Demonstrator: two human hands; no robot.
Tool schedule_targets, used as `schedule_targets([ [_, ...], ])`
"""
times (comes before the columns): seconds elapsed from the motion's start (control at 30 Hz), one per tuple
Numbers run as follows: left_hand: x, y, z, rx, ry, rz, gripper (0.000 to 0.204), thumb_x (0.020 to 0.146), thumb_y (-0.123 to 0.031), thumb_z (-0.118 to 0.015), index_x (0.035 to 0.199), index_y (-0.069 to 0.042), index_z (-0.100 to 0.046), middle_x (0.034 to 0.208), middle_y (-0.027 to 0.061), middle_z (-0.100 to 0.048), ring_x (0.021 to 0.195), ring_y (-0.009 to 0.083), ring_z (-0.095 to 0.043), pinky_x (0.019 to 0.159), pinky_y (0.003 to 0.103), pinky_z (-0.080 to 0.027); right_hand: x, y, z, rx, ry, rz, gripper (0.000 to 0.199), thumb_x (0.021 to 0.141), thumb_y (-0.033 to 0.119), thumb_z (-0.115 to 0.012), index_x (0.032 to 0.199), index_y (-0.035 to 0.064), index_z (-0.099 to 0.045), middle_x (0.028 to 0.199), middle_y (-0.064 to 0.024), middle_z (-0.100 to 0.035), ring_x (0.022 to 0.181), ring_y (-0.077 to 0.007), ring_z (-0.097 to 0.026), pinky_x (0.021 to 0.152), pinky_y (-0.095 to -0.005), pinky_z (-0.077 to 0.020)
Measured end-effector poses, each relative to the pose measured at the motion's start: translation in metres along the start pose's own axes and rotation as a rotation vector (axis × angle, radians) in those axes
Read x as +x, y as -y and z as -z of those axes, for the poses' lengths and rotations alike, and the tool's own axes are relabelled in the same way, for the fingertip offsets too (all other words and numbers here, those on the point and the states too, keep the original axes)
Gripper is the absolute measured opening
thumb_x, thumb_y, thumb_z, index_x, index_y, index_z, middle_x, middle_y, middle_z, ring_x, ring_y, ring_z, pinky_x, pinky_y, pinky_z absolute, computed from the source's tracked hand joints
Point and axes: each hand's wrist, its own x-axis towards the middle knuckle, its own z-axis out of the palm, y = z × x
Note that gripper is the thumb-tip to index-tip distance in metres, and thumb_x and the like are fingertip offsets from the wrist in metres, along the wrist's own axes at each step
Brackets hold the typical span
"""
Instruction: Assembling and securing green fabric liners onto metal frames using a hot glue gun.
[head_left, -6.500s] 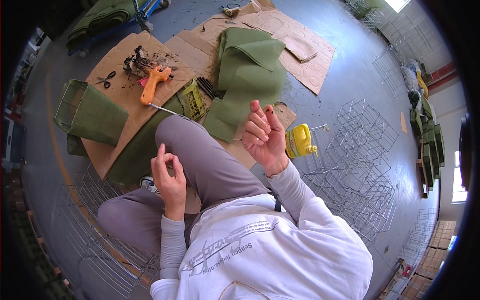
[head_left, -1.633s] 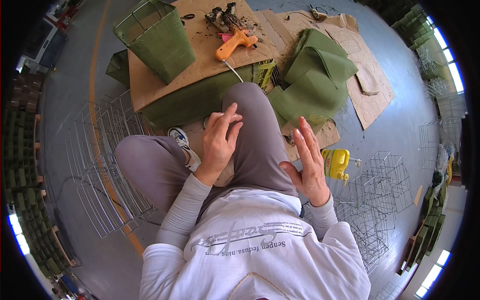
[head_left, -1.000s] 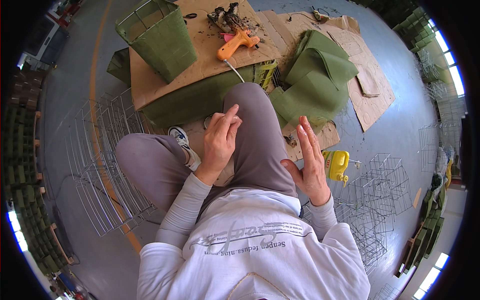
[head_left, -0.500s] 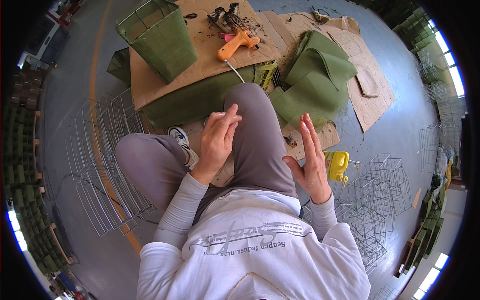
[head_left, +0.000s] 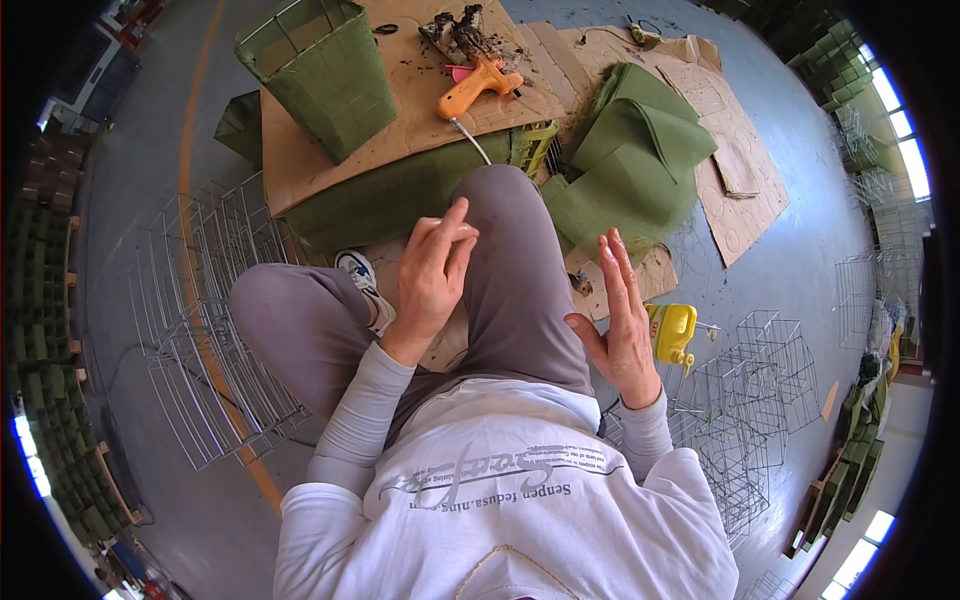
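From my seat on the floor, flat wire grids lie at far left. The felt-lined wire basket, open top, shows nothing inside. My left hand hovers over my knee, fingertips pinched together; what they pinch I can't tell. Beyond it lies the orange glue gun, rigid, best gripped by its handle. My right hand is spread, empty, near the soft, light green felt.
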Motion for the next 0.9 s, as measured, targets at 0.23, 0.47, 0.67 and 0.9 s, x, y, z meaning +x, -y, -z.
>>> schedule_targets([
  [0.23,0.017,-0.004,0.008,0.091,0.164,-0.001,0.068,0.080,0.010,-0.068,0.143,-0.002,-0.045,0.085,0.0075,-0.063,0.079,0.0204,-0.062,0.075,0.034,-0.052,0.000,0.000,-0.001,0.005,-0.001,-0.013,0.085,0.082,0.021,-0.076,0.151,0.0042,-0.031,0.156,-0.0241,-0.030,0.138,-0.0421,-0.039,0.109,-0.0472,-0.0378],
  [0.47,0.031,-0.015,0.008,0.318,0.352,-0.097,0.075,0.081,0.010,-0.063,0.150,0.002,-0.033,0.078,0.0071,-0.054,0.076,0.0206,-0.054,0.075,0.035,-0.050,-0.001,-0.002,-0.003,0.004,0.011,-0.007,0.085,0.081,0.022,-0.077,0.151,0.0042,-0.031,0.155,-0.0236,-0.031,0.137,-0.0421,-0.040,0.108,-0.0471,-0.0385],
  [0.67,0.040,-0.021,-0.001,0.439,0.393,-0.149,0.083,0.077,0.012,-0.059,0.152,0.004,-0.026,0.075,0.0085,-0.049,0.074,0.0222,-0.052,0.077,0.035,-0.050,-0.001,-0.002,-0.004,0.005,0.015,-0.005,0.086,0.081,0.024,-0.077,0.151,0.0044,-0.031,0.155,-0.0237,-0.031,0.137,-0.0422,-0.040,0.109,-0.0468,-0.0387],
  [0.9,0.032,-0.016,-0.003,0.396,0.353,-0.094,0.086,0.074,0.012,-0.060,0.152,0.005,-0.023,0.076,0.0075,-0.052,0.073,0.0220,-0.053,0.074,0.035,-0.051,-0.003,-0.003,-0.002,0.000,0.013,-0.028,0.086,0.082,0.024,-0.076,0.152,0.0046,-0.030,0.155,-0.0237,-0.031,0.137,-0.0419,-0.041,0.109,-0.0468,-0.0388],
])
